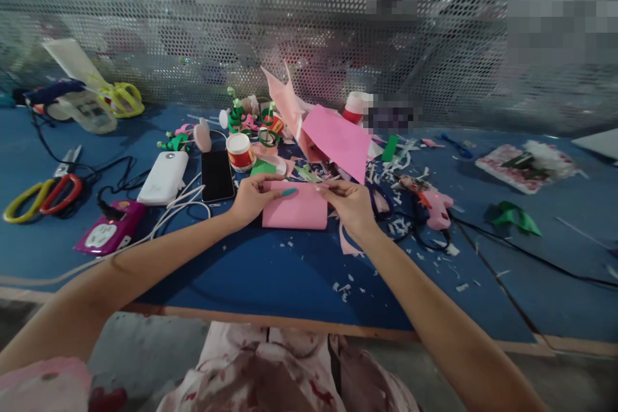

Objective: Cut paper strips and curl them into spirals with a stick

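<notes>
Pink paper (pixel 295 212): you had it between your 2 hands, over the blue tabletop (pixel 290 283) near its front edge, its lower edge curved round.
Left hand (pixel 253 199): you pinched the upper left part, your teal-tipped thumb lying across the front.
Right hand (pixel 353 207): you pinched the upper right corner between thumb and fingers.
Smartphone (pixel 217 176): it lay dark-screened to your left, beside a white power bank (pixel 164 178).
Lidded tub (pixel 240 152): it stood just behind the phone.
Scissors (pixel 46 196): they lay at your far left, 1 handle loop yellow and 1 red.
Bright pink sheet (pixel 338 141): it leaned behind your hands.
Pink glue gun (pixel 438 206): it lay to your right, near white paper scraps (pixel 400 227).
</notes>
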A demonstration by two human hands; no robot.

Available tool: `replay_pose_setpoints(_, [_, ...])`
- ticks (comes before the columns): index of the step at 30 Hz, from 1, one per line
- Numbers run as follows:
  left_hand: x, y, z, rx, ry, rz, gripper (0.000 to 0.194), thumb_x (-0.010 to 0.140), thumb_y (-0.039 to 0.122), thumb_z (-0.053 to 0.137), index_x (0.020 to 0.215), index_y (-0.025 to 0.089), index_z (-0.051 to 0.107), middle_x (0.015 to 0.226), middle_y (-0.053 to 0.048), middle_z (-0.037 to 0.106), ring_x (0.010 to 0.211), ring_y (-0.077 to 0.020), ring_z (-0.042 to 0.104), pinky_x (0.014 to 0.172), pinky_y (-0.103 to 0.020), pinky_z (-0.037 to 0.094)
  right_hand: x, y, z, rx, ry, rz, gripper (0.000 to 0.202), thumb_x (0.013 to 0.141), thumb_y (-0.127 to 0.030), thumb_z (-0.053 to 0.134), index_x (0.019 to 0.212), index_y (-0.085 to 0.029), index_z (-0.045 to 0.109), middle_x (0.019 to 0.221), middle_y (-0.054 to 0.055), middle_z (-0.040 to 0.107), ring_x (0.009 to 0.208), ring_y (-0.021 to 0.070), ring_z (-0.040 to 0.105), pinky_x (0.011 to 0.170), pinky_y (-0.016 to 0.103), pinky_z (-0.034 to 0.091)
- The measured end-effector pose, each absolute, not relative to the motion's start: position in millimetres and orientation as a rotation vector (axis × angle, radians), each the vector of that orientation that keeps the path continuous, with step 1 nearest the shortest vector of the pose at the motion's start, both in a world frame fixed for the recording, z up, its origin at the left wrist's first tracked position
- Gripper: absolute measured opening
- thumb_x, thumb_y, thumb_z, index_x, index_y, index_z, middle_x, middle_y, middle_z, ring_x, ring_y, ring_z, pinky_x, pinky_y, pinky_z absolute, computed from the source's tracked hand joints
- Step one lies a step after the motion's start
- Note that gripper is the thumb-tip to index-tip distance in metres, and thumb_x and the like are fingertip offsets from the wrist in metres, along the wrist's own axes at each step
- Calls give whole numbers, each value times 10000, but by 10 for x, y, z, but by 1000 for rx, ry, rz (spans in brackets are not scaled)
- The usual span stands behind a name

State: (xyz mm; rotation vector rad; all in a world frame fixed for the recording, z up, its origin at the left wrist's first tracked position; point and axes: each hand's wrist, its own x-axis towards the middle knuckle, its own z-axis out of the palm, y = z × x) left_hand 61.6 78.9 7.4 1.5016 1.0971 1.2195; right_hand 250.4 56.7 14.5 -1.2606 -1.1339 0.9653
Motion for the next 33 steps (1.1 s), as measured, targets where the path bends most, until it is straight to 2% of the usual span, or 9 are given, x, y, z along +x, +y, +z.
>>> replay_pose_setpoints(5, [605,815,48,1383,1026,1282,326,579,314,724,840,137,642,833,-53,679,741,-131,609,684,-269,498,2488,535,206,-1317,-1100,963,268,487,-351,756,649,-150,681,627,36,674,557,162,602,466,266,485])
replay_pose_setpoints(13, [607,821,53,1318,1040,1310,317,574,314,728,813,134,623,771,-46,685,718,-137,627,691,-290,508,2501,529,206,-1325,-1097,942,270,471,-360,765,618,-161,660,588,28,654,522,159,585,439,268,460])
replay_pose_setpoints(22, [605,832,30,1335,987,1345,323,574,319,732,821,132,641,815,-54,699,774,-159,647,742,-301,518,2551,591,90,-1255,-1054,1017,251,447,-304,795,620,-167,674,584,7,662,530,144,591,538,275,478])
replay_pose_setpoints(33, [616,824,46,1323,1016,1353,293,573,316,731,789,133,657,816,-52,704,769,-154,647,765,-307,520,2547,592,80,-1250,-1046,1029,309,429,-364,795,624,-160,670,585,19,657,534,152,589,566,303,508])
